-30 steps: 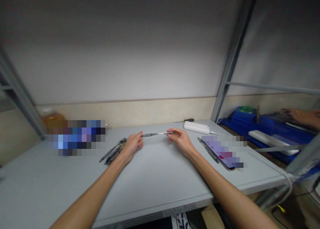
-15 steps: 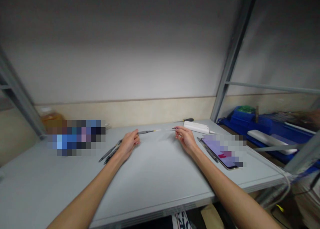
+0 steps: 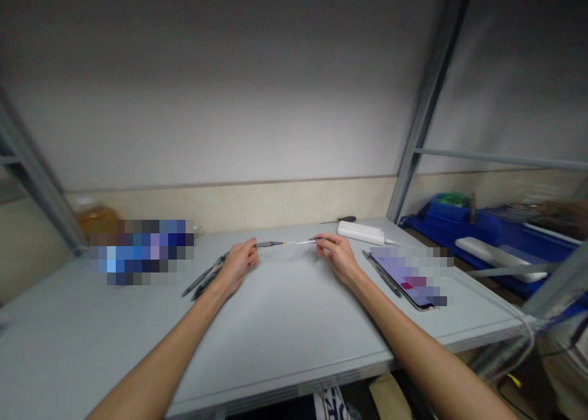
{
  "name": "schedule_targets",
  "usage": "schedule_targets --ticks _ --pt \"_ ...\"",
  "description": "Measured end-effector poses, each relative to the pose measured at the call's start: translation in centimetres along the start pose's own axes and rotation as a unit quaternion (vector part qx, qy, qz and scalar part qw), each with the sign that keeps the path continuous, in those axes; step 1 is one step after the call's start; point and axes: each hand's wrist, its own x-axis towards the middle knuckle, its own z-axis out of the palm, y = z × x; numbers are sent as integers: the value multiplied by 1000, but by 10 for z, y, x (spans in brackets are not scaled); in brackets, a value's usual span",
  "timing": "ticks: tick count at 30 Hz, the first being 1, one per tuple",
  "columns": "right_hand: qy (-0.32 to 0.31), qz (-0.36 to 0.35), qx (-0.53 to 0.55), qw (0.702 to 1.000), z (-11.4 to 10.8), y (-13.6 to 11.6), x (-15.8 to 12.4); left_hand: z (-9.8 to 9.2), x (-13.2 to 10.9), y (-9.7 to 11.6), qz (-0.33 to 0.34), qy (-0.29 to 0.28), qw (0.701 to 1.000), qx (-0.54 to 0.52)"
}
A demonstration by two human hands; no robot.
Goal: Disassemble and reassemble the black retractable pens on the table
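My left hand (image 3: 239,264) is closed around the grey barrel of a pen (image 3: 269,244), which sticks out to the right above the grey table (image 3: 285,322). My right hand (image 3: 335,256) pinches the thin white refill (image 3: 301,242) at its right end, and the refill's left end meets the barrel's tip. Both hands hover over the far middle of the table. Several dark pens (image 3: 206,278) lie on the table just left of my left hand.
A white device (image 3: 361,231) and a dark-handled tool (image 3: 342,220) lie at the back right. A phone (image 3: 408,279) lies right of my right hand. Blurred items (image 3: 138,248) sit at the back left. A metal post (image 3: 425,111) separates a neighbouring bench with blue bins (image 3: 459,215).
A second ago both hands held the pen as one piece. They then drew apart with the refill sliding out. Now the right hand has come back left a little, refill tip at the barrel.
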Motion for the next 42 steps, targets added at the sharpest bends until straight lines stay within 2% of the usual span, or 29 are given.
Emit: schedule_targets --ticks 9,21,28,42 --pt "-1 4 -12 1000 0 2 -1 2 -2 2 0 1 1000 14" --pt "-20 3 2 1000 1 3 -2 2 -2 0 -16 -2 999 -45" --pt "-19 0 -9 1000 0 5 0 2 -2 1 -24 -4 999 -23" --pt "-90 13 -56 994 5 4 -8 6 0 -10 -26 -60 998 12"
